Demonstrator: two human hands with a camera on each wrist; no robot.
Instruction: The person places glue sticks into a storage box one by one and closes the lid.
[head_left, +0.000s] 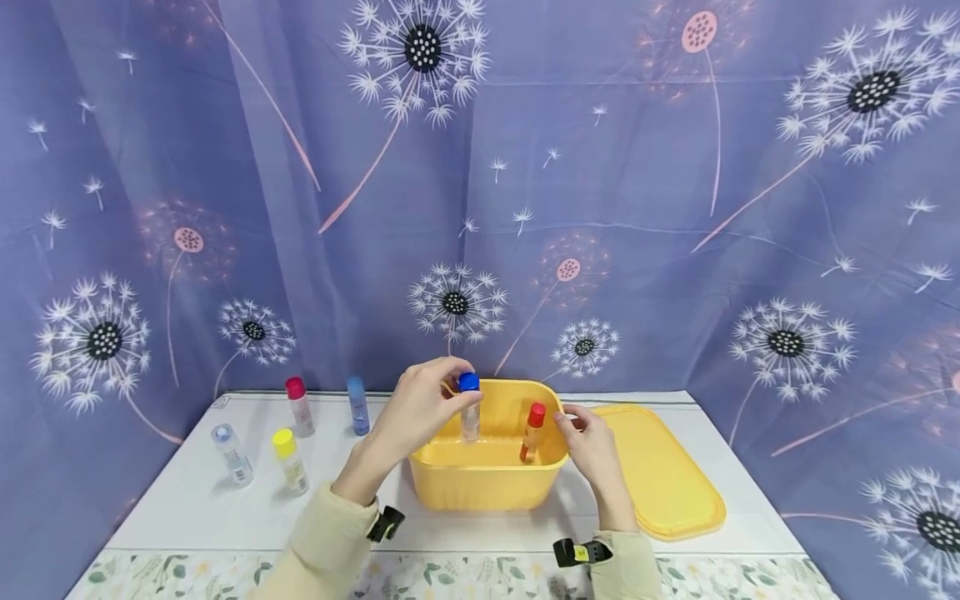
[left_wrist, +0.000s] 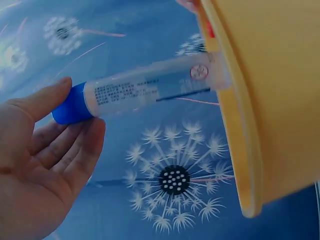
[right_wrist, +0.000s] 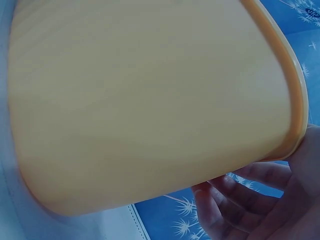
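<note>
My left hand (head_left: 425, 406) pinches the blue cap of a clear, slim tube (head_left: 470, 421). The tube hangs upright with its lower end inside the yellow box (head_left: 487, 487). In the left wrist view, the blue cap (left_wrist: 73, 105) sits between thumb and fingertips, and small print with a round warning mark shows on the tube. My right hand (head_left: 594, 450) grips the box at its right rim; the right wrist view shows the fingers (right_wrist: 240, 200) along the box's far side. A red-capped tube (head_left: 532, 433) stands, slightly tilted, inside the box at the right.
Left of the box stand a crimson-capped tube (head_left: 299, 407), a light-blue tube (head_left: 358, 407), a yellow-capped tube (head_left: 290, 461) and a clear, pale-capped tube (head_left: 232, 455). The yellow lid (head_left: 663, 471) lies flat at the right. A patterned curtain (head_left: 525, 208) hangs behind the white table (head_left: 337, 508).
</note>
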